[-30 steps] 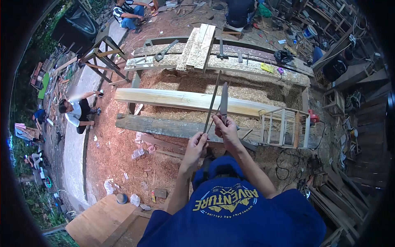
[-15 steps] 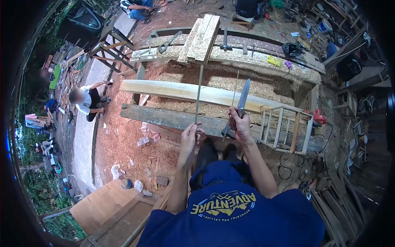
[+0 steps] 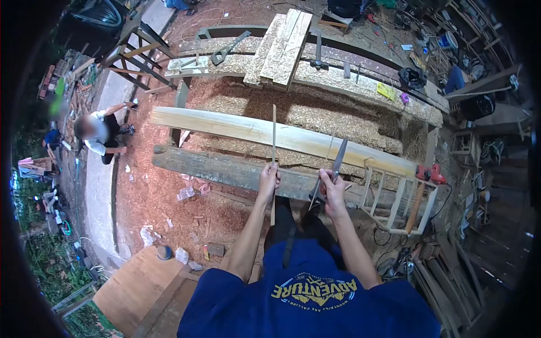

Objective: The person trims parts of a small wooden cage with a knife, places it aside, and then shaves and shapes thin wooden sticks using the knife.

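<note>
My left hand [image 3: 269,179] is closed around a narrow wooden strip [image 3: 274,138], which stands nearly upright in the view, extending above and below the fingers. To its right, my right hand [image 3: 333,194] grips a knife [image 3: 340,155] with its blade pointing away from me. A second thin stick [image 3: 330,147] runs alongside the knife, also at the right hand; fingers partly hide how it is held. Both hands are above a weathered plank [image 3: 220,169]. Just beyond lies a pale, smooth board [image 3: 236,124].
Shavings cover a bench with stacked boards [image 3: 282,50], a hammer [image 3: 319,56] and a handsaw [image 3: 228,49]. At right are a small wooden frame [image 3: 397,203] and a red power tool [image 3: 431,174]. A person [image 3: 96,132] crouches at left. Plywood [image 3: 135,287] lies lower left.
The strip in my left hand has shifted toward me, so a length now shows below the fingers. My right hand has turned slightly, tilting the knife more to the right. The whole view has shifted a little.
</note>
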`<state>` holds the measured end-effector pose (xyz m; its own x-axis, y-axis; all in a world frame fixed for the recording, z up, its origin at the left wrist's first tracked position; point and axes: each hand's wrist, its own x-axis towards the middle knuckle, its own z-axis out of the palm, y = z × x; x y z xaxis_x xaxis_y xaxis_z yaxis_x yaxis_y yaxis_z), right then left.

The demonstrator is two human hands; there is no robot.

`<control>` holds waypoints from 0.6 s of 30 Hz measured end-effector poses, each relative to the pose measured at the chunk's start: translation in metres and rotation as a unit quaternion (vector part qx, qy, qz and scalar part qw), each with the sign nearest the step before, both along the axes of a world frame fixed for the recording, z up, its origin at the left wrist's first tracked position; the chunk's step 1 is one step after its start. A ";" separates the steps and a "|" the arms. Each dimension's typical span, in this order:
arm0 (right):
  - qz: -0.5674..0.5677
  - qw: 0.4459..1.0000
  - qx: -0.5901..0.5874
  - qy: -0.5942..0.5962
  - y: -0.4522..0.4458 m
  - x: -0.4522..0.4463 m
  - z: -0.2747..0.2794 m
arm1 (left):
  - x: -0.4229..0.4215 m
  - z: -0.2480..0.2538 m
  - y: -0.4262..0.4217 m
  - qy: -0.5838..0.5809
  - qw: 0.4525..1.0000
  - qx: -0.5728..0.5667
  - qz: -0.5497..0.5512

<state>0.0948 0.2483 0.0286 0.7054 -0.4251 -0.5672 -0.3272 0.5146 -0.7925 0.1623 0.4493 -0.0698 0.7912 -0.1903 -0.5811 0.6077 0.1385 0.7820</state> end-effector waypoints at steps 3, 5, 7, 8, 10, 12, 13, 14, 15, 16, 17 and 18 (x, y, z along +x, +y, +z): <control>0.028 0.999 -0.019 0.032 0.024 0.030 -0.024 | 0.031 -0.088 0.010 -0.060 0.993 0.100 -0.007; 0.041 0.997 -0.026 0.067 0.039 0.047 -0.039 | 0.042 -0.148 0.016 -0.114 0.974 0.196 -0.019; 0.048 0.993 -0.027 0.100 0.053 0.062 -0.059 | 0.059 -0.166 0.021 -0.096 0.964 0.249 -0.019; 0.051 0.992 -0.027 0.116 0.060 0.068 -0.069 | 0.068 -0.176 0.024 -0.078 0.962 0.260 -0.033; 0.059 0.989 -0.024 0.133 0.072 0.080 -0.083 | 0.080 -0.191 0.027 -0.042 0.957 0.279 -0.065; 0.058 0.986 -0.032 0.151 0.087 0.088 -0.097 | 0.084 -0.203 0.027 -0.052 0.945 0.312 -0.081; 0.065 0.986 -0.032 0.150 0.092 0.091 -0.103 | 0.083 -0.207 0.027 -0.072 0.934 0.339 -0.086; 0.070 0.985 -0.032 0.152 0.095 0.093 -0.108 | 0.083 -0.210 0.028 -0.093 0.921 0.367 -0.091; 0.076 0.985 -0.030 0.151 0.098 0.095 -0.112 | 0.085 -0.213 0.031 -0.068 0.923 0.357 -0.126; 0.081 0.985 -0.027 0.150 0.102 0.096 -0.115 | 0.082 -0.213 0.032 -0.099 0.909 0.388 -0.115; 0.081 0.985 -0.029 0.150 0.104 0.097 -0.116 | 0.075 -0.209 0.032 -0.130 0.892 0.419 -0.106; 0.081 0.985 -0.030 0.147 0.105 0.096 -0.117 | 0.069 -0.204 0.033 -0.164 0.873 0.450 -0.097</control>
